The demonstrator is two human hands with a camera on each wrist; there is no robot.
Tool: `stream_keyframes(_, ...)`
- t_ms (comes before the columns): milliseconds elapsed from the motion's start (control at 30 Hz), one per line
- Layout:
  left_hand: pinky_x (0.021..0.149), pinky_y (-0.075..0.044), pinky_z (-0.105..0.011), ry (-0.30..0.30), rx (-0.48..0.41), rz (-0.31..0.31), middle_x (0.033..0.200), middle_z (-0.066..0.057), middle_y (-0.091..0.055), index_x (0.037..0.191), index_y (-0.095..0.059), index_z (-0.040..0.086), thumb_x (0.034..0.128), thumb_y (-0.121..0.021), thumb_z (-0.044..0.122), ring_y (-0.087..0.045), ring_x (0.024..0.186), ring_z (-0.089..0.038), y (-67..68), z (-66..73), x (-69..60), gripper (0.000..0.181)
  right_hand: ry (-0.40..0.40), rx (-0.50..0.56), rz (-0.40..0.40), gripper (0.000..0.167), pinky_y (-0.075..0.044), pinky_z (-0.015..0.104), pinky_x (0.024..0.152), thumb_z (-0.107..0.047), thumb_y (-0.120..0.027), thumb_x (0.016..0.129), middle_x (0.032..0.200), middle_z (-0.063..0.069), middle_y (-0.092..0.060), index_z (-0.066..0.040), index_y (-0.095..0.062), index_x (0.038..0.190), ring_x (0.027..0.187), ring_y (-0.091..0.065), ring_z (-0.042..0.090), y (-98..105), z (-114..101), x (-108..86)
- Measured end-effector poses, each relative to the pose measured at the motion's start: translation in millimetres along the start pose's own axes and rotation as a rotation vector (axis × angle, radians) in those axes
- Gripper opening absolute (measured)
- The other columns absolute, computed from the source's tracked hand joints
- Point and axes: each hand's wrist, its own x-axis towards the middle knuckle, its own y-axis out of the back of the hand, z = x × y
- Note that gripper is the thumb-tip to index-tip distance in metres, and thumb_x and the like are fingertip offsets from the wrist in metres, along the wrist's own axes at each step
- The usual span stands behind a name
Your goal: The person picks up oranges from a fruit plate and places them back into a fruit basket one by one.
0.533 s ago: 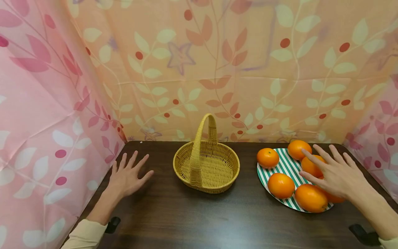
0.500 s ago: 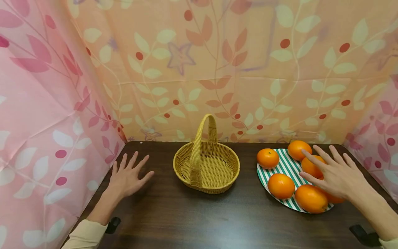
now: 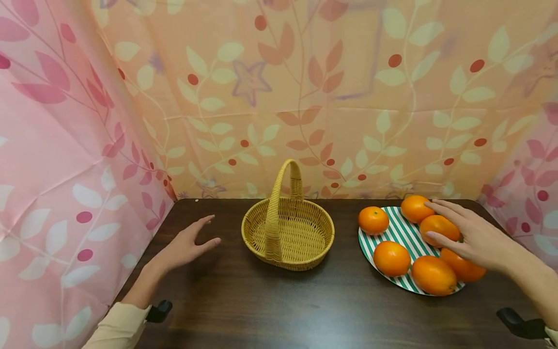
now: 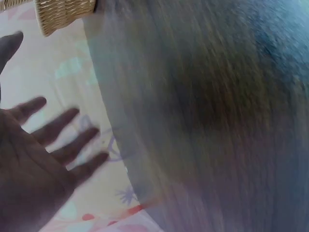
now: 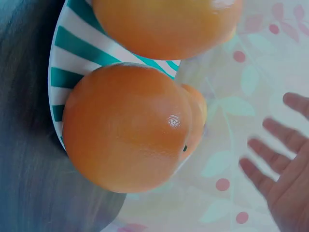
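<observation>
Keeping my fingers apart, I have oranges (image 3: 391, 259) mostly just left of my right hand (image 3: 474, 236), well apart from my left hand (image 3: 180, 248).

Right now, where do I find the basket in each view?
Head: the basket stands near the middle, on the table.
Left wrist: the basket is at the top left, cut by the edge.
Right wrist: not in it.
Shared landmark: the patterned cloth, in all three views.

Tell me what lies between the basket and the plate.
In the head view, the stretch between the basket and the striped plate is bare: only dark tabletop shows there.
</observation>
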Motion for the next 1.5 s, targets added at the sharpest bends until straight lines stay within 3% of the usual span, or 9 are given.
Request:
stream_keyframes(67, 0.101, -0.042, -0.064, -0.020, -0.084, 0.000, 0.143, -0.023, -0.053, 0.153, -0.041, 0.010, 0.0960, -0.072, 0.042, -0.050, 0.129, -0.045, -2.3, 1.2, 2.8, 0.072, 0.024, 0.045, 0.044, 0.068, -0.035, 0.031, 0.111, -0.020, -0.085, 0.085, 0.141, 0.013, -0.053, -0.015, -0.055, 0.145, 0.118, -0.052, 0.036, 0, -2, -1.1)
stream_keyframes(167, 0.096, -0.047, -0.062, -0.052, -0.175, -0.014, 0.136, -0.021, -0.058, 0.148, -0.047, 0.011, 0.0951, -0.075, 0.035, -0.057, 0.121, -0.044, -7.6, 5.3, 8.3, 0.065, 0.080, 0.049, 0.123, 0.061, -0.039, 0.006, 0.087, -0.011, -0.090, 0.077, 0.123, 0.002, -0.063, -0.015, -0.065, 0.132, 0.099, -0.060, 0.016, -2, -3, -3.2)
stream_keyframes(300, 0.095, -0.050, -0.058, -0.077, -0.245, -0.059, 0.135, -0.022, -0.058, 0.148, -0.047, 0.010, 0.0948, -0.076, 0.032, -0.059, 0.118, -0.044, -17.3, 13.4, 16.2, 0.064, 0.126, 0.122, 0.168, 0.053, -0.050, 0.010, 0.073, 0.003, -0.089, 0.073, 0.108, -0.002, -0.069, -0.011, -0.070, 0.121, 0.087, -0.065, 0.006, -5, -3, -8.5)
stream_keyframes(533, 0.096, -0.050, -0.055, -0.082, -0.356, -0.100, 0.139, -0.019, -0.055, 0.151, -0.044, 0.011, 0.0930, -0.078, 0.031, -0.060, 0.118, -0.042, -31.1, 26.1, 28.5, 0.070, 0.161, 0.227, 0.164, 0.052, -0.051, 0.012, 0.074, 0.014, -0.085, 0.071, 0.100, -0.004, -0.069, -0.013, -0.070, 0.113, 0.081, -0.066, 0.006, -13, -10, -17.1)
stream_keyframes(667, 0.094, -0.053, -0.052, -0.105, -0.387, -0.102, 0.139, -0.019, -0.055, 0.151, -0.044, 0.008, 0.0919, -0.079, 0.028, -0.061, 0.117, -0.041, -35.4, 30.0, 32.3, 0.072, 0.114, 0.247, 0.175, 0.051, -0.051, 0.011, 0.075, 0.014, -0.086, 0.071, 0.098, -0.005, -0.070, -0.016, -0.071, 0.111, 0.080, -0.065, 0.007, -14, -11, -19.7)
stream_keyframes(867, 0.091, -0.054, -0.052, -0.115, -0.388, -0.085, 0.144, -0.020, -0.051, 0.151, -0.044, 0.005, 0.0895, -0.082, 0.024, -0.061, 0.116, -0.043, -39.3, 31.5, 34.3, 0.075, -0.017, 0.307, 0.198, 0.043, -0.049, 0.009, 0.074, 0.015, -0.082, 0.076, 0.101, 0.001, -0.070, -0.008, -0.072, 0.112, 0.081, -0.066, 0.005, -11, 1, -31.0)
stream_keyframes(1133, 0.091, -0.053, -0.052, -0.103, -0.396, -0.077, 0.151, -0.017, -0.044, 0.152, -0.043, 0.003, 0.0887, -0.083, 0.023, -0.060, 0.119, -0.042, -41.4, 32.8, 34.3, 0.077, -0.054, 0.280, 0.199, 0.038, -0.048, 0.008, 0.069, 0.010, -0.081, 0.080, 0.103, -0.009, -0.068, -0.005, -0.070, 0.113, 0.077, -0.063, 0.004, -9, 15, -45.8)
stream_keyframes(1333, 0.092, -0.053, -0.050, -0.096, -0.384, -0.075, 0.152, -0.018, -0.044, 0.152, -0.043, 0.003, 0.0890, -0.083, 0.023, -0.060, 0.120, -0.040, -42.2, 31.6, 34.8, 0.077, -0.055, 0.343, 0.192, 0.047, -0.049, 0.010, 0.077, 0.011, -0.085, 0.075, 0.109, 0.000, -0.070, -0.006, -0.072, 0.116, 0.086, -0.066, 0.005, -14, 6, -35.7)
stream_keyframes(1500, 0.092, -0.054, -0.050, -0.096, -0.389, -0.082, 0.151, -0.019, -0.044, 0.151, -0.044, 0.002, 0.0892, -0.082, 0.022, -0.059, 0.120, -0.041, -41.0, 30.9, 34.0, 0.076, -0.007, 0.299, 0.135, 0.062, -0.047, 0.010, 0.082, 0.001, -0.091, 0.071, 0.118, 0.000, -0.069, -0.014, -0.069, 0.127, 0.094, -0.066, 0.010, -20, -8, -20.7)
